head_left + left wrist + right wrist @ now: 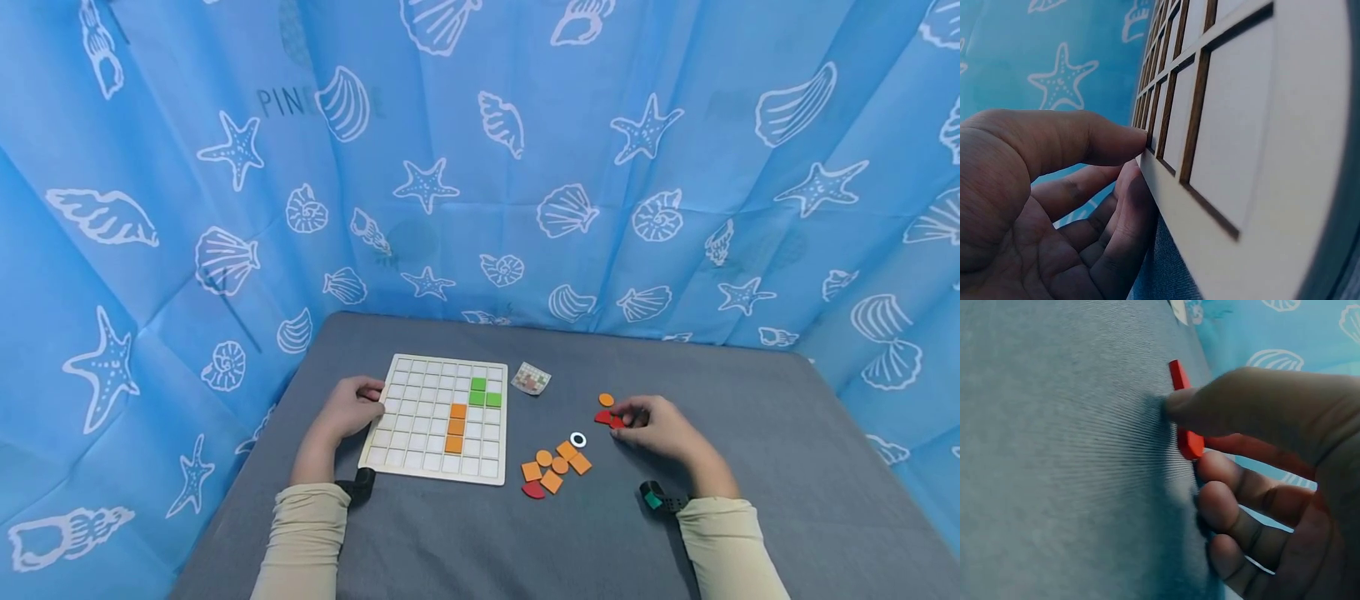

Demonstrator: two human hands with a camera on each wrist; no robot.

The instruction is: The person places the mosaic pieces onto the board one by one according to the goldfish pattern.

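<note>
A white grid board (418, 461) lies on the left part of the table. My left hand (349, 410) holds its left edge, thumb (1119, 145) on the rim and the other fingers curled below. In the grid sit several orange squares (455, 427) and green squares (478, 398). Over to the right, my right hand (658, 428) pinches a red piece (617, 422) low over the cloth, its thumb (1210, 403) across the red in the right wrist view. Another red piece (603, 416) lies beside the fingertips, with an orange disc (606, 400) just behind.
Between board and right hand lie loose orange squares (551, 481), orange discs (543, 458), a red quarter-round piece (533, 490) and a white disc with a dark centre (577, 439). A small printed pattern card (531, 378) is behind them. A blue shell-print curtain (480, 208) borders the grey table (450, 542).
</note>
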